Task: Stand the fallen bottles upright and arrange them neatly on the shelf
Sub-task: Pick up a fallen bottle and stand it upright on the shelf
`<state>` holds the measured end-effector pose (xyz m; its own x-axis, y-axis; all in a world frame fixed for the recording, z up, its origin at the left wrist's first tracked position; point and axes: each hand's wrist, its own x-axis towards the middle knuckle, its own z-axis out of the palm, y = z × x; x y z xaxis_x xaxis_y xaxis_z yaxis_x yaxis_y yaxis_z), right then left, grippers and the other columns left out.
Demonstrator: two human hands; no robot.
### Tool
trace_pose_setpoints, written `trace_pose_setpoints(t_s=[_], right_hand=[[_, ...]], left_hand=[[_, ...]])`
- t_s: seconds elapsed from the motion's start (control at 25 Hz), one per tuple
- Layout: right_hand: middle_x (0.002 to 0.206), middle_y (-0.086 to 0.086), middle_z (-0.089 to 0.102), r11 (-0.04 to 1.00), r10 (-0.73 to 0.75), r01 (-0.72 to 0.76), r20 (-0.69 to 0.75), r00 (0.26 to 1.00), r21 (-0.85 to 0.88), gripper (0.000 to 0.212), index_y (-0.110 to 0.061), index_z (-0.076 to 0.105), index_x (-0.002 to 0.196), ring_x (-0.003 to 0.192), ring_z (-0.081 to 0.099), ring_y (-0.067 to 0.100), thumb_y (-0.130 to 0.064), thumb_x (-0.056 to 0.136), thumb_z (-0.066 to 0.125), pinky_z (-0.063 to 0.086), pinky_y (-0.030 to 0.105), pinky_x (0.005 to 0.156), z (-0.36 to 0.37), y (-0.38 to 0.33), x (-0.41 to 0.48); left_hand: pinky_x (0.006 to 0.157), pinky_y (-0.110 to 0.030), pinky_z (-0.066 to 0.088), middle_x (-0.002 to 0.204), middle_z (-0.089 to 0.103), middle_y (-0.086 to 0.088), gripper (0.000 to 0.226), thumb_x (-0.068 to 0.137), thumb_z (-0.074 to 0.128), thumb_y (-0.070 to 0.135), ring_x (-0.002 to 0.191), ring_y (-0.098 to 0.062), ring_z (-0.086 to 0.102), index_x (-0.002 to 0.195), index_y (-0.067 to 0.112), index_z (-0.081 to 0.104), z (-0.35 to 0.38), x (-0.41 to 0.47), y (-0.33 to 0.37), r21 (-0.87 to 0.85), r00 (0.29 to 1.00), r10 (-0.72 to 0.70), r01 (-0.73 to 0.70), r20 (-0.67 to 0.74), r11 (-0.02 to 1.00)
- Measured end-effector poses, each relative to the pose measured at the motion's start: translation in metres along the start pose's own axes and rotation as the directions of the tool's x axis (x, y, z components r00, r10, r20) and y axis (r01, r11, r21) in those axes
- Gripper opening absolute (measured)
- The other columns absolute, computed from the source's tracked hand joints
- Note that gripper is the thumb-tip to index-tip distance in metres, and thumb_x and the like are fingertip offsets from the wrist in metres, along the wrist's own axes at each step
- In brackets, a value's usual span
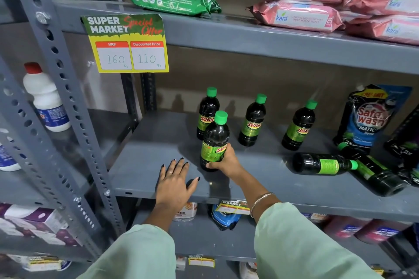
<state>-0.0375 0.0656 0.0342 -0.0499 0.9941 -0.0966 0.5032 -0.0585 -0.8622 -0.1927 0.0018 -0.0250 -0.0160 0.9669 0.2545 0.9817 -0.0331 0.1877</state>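
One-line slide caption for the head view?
Right hand grips an upright green-capped bottle on the grey shelf; left hand rests flat; two bottles still lie fallen.

A shop: grey slotted-steel shelving stocked with packaged goods, and a "Super Market" price tag upper left (MRP 160, discounted 110).
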Motion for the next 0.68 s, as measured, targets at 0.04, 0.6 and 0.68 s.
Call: trace_pose_setpoints(t_s=[0.04,0.6,0.68], right_hand=[[0.124,0.011,0.052,1.000,0.002,-0.002,0.006,1.000,0.002,0.082,-0.011,0.042,0.119,0.117,0.050,0.026,-0.014,0.049,0.086,0.041,0.046,0.104,0.001,0.002,0.002],[0.129,0.015,0.045,0.998,-0.022,0.020,-0.034,0.999,-0.063,0.083,-0.006,0.039,0.125,0.121,0.045,0.029,-0.016,0.057,0.086,0.039,0.041,0.104,-0.004,-0.002,-0.010],[0.128,0.017,0.050,0.997,-0.029,0.027,-0.030,0.999,-0.079,0.074,-0.007,0.043,0.126,0.119,0.049,0.032,-0.013,0.063,0.082,0.042,0.039,0.101,-0.007,0.002,-0.011]], left_hand=[[0.112,-0.046,0.016,0.145,0.039,-0.007,0.081,0.077,0.005,0.060,0.136,-0.025,0.030,0.135,0.014,0.038,0.000,0.000,0.000,-0.001,1.000,-0.002,0.002,0.000,1.000],[0.107,-0.050,0.029,0.137,0.051,-0.007,0.074,0.080,0.015,0.058,0.129,-0.027,0.042,0.127,0.013,0.050,0.003,0.001,-0.001,0.009,1.000,-0.005,0.005,0.006,1.000],[0.110,-0.049,0.023,0.141,0.045,-0.007,0.079,0.078,0.009,0.060,0.133,-0.026,0.035,0.132,0.014,0.044,0.002,0.000,0.000,0.017,1.000,-0.004,0.003,0.020,1.000]])
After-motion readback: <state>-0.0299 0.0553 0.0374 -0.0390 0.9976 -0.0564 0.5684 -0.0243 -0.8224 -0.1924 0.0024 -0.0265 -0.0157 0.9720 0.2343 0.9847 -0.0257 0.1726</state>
